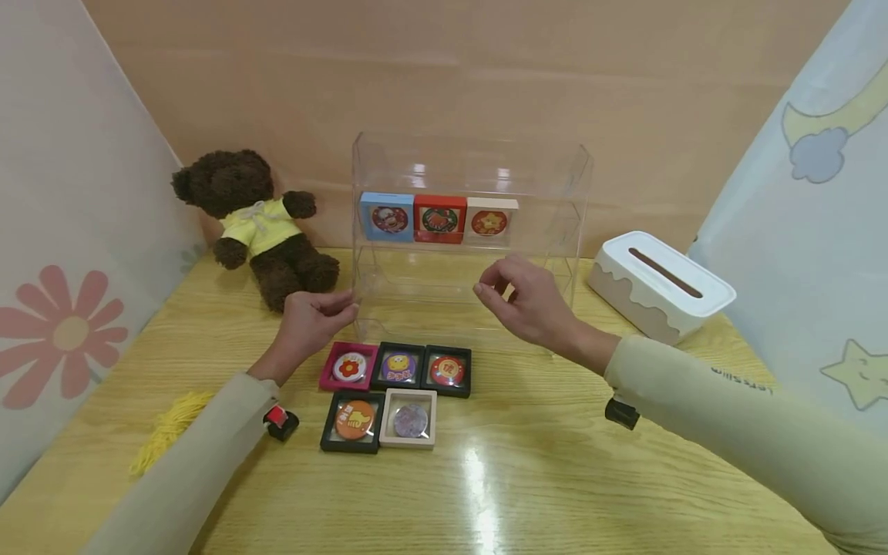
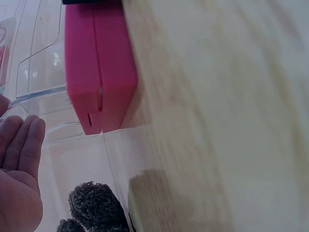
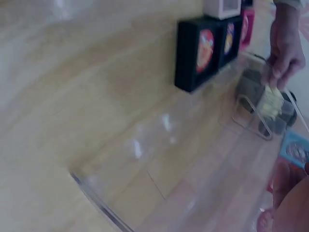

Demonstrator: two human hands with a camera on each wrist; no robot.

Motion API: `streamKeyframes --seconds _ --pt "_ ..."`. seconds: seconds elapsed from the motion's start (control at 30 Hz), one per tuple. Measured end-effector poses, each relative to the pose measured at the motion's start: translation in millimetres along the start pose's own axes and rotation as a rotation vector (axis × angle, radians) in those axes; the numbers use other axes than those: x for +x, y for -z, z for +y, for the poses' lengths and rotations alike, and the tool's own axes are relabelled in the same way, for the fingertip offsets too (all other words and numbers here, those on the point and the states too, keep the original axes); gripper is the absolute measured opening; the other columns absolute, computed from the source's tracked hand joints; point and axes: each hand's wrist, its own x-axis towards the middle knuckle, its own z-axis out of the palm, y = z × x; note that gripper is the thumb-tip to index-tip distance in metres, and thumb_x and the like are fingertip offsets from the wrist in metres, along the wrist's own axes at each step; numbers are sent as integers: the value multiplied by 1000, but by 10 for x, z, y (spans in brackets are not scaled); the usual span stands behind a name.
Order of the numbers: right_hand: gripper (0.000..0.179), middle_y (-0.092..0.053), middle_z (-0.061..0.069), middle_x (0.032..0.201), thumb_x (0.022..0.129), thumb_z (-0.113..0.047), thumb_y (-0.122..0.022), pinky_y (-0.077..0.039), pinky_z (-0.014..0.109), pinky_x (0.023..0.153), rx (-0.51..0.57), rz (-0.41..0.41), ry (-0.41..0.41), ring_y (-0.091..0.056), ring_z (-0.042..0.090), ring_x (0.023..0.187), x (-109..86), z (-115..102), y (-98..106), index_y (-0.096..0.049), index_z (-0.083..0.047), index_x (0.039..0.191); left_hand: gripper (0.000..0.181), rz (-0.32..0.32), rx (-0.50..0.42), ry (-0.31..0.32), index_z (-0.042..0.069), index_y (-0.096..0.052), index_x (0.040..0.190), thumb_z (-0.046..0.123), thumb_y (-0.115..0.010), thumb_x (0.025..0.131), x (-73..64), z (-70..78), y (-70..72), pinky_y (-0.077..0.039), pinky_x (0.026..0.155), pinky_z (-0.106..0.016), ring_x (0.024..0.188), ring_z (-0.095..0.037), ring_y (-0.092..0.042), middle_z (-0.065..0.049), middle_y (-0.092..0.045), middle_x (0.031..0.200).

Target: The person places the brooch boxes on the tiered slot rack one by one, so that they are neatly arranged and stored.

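Note:
A transparent display rack stands on the table. Three framed badges line its upper shelf: a blue frame, a red one and a cream one. My left hand has its fingertips right at the rack's left side, fingers fairly straight in the left wrist view. In front of the rack's right half is my right hand, fingers loosely bent and holding nothing. Several more frames lie before the rack: magenta, black, another black and pale pink.
A brown teddy bear in a yellow top sits left of the rack. To the right is a white tissue box. Yellow yarn lies by the left sleeve. Curtains with printed shapes hang at both sides of the wooden table.

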Motion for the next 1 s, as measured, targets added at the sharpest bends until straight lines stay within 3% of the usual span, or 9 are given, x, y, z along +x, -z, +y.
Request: streamKeyframes --seconds 0.33,0.6,0.73,1.0 --pt "5 -61 -7 78 90 -12 -65 -51 23 58 90 -262 -120 -58 5 70 -443 -13 -183 -67 -8 89 26 11 18 -35 -5 -69 109 6 -70 85 6 -11 5 -53 67 -19 88 -26 -67 -17 -68 99" --pt "37 -64 17 105 89 -19 -67 -52 23 63 124 -435 -260 -64 18 83 -709 26 -278 -61 8 114 26 5 23 -2 -4 -69 109 7 -71 85 -4 2 -1 -53 67 -21 89 -25 -67 -17 -68 100" --pt "50 -61 19 112 89 -25 -69 -53 27 69 100 -476 -282 -63 22 89 -796 41 -320 -55 10 123 26 3 23 -1 -4 -69 109 7 -70 85 -11 -5 -4 -53 67 -21 88 -26 -67 -16 -68 99" --pt "60 -65 13 99 85 -28 -73 -51 27 66 84 -459 -283 -63 18 82 -818 69 -385 -52 11 127 24 -6 10 -28 -5 -69 108 6 -69 86 -21 -7 -3 -53 68 -21 87 -24 -67 -17 -68 100"
